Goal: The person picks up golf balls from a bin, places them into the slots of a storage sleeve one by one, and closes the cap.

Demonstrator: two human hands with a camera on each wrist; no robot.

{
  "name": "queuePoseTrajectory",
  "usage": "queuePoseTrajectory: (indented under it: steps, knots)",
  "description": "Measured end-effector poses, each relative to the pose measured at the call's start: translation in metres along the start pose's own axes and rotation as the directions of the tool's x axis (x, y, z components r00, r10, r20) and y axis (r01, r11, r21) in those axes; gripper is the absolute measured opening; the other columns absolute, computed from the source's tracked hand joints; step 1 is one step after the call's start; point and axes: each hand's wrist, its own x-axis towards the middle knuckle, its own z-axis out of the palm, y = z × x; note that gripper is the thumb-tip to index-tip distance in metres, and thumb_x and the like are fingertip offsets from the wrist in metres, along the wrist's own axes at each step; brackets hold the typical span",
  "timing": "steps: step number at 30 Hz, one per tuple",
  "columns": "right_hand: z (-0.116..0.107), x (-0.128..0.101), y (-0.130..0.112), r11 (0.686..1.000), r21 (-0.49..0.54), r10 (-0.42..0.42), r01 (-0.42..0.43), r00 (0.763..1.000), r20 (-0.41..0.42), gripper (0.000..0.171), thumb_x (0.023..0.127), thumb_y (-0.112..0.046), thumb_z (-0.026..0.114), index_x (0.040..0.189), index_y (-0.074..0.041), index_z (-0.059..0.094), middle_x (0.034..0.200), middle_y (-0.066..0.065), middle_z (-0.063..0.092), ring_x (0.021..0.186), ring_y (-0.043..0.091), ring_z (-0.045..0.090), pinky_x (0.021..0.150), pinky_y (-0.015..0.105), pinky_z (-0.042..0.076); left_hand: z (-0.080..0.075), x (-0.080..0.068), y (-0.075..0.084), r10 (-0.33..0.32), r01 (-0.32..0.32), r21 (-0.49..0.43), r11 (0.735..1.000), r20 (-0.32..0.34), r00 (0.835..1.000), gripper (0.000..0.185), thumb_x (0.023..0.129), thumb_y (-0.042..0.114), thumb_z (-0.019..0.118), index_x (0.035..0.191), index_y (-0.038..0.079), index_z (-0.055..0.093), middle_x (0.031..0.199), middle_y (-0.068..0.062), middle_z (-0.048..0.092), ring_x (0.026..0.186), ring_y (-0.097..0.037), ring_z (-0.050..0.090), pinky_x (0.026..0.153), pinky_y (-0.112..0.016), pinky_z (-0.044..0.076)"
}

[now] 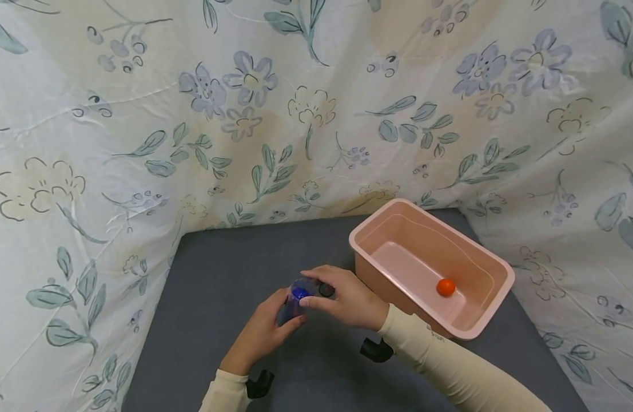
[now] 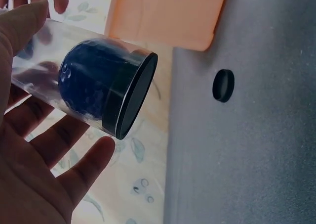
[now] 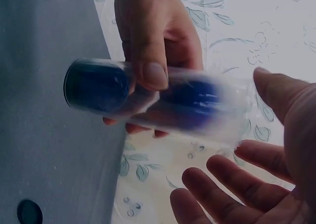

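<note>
Holding a clear tube in my left hand, two blue balls inside it.
My right hand hovers open-fingered at the tube's open end. A black cap lies on the mat just beyond; a pink bin to the tube's right holds an orange ball.

Left hand fingers curled, right hand open

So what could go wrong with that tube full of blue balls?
The clear tube lies on its side in the left hand, its open end toward the right hand. A blue ball sits near that end and could roll out past the spread fingers.

The loose black cap lies on the grey table and might get knocked away.

A dropped ball could miss the pink tub holding the orange ball.
</note>
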Motion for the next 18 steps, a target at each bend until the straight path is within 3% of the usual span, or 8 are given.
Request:
queuePoseTrajectory:
  steps: [8, 14, 15, 18]
  knots:
    - [-0.021, -0.001, 0.004, 0.987, -0.142, 0.069, -0.078, 0.995, -0.069, 0.055, 0.097, -0.049, 0.07, 0.145, -0.023, 0.06, 0.134, 0.0, 0.069, 0.107, 0.016, 0.068, 0.088, 0.039, 0.06, 0.0, -0.001, -0.002, -0.029, 0.029, 0.025, 0.999, -0.02, 0.999, 0.047, 0.096, 0.041, 0.074, 0.136, 0.02, 0.059, 0.126, 0.006, 0.067, 0.113, -0.009, 0.067, 0.098, -0.043, 0.058]
    - [-0.038, -0.004, 0.012, 0.986, -0.118, 0.111, -0.12, 0.991, -0.079, 0.059, 0.095, -0.045, 0.075, 0.146, -0.019, 0.06, 0.133, 0.001, 0.068, 0.105, 0.017, 0.066, 0.091, 0.045, 0.059, 0.001, -0.002, -0.002, -0.023, 0.024, 0.028, 0.999, -0.023, 0.999, 0.045, 0.095, 0.04, 0.075, 0.133, 0.02, 0.059, 0.124, 0.005, 0.067, 0.111, -0.009, 0.066, 0.097, -0.046, 0.058]
    - [-0.041, -0.005, 0.014, 0.984, -0.12, 0.119, -0.129, 0.989, -0.084, 0.059, 0.095, -0.045, 0.075, 0.146, -0.019, 0.06, 0.124, 0.001, 0.07, 0.105, 0.015, 0.065, 0.092, 0.044, 0.059, 0.001, -0.001, -0.002, -0.022, 0.023, 0.032, 0.999, -0.024, 0.999, 0.045, 0.095, 0.041, 0.075, 0.133, 0.02, 0.06, 0.124, 0.005, 0.067, 0.111, -0.008, 0.066, 0.096, -0.046, 0.058]
    - [-0.052, -0.008, 0.021, 0.981, -0.112, 0.149, -0.16, 0.984, -0.099, 0.06, 0.094, -0.046, 0.075, 0.146, -0.018, 0.06, 0.091, 0.002, 0.067, 0.082, 0.016, 0.063, 0.078, 0.04, 0.059, 0.002, -0.001, -0.002, -0.027, 0.028, 0.044, 0.999, -0.026, 0.999, 0.044, 0.095, 0.041, 0.076, 0.131, 0.021, 0.06, 0.124, 0.006, 0.067, 0.111, -0.008, 0.066, 0.096, -0.044, 0.059]
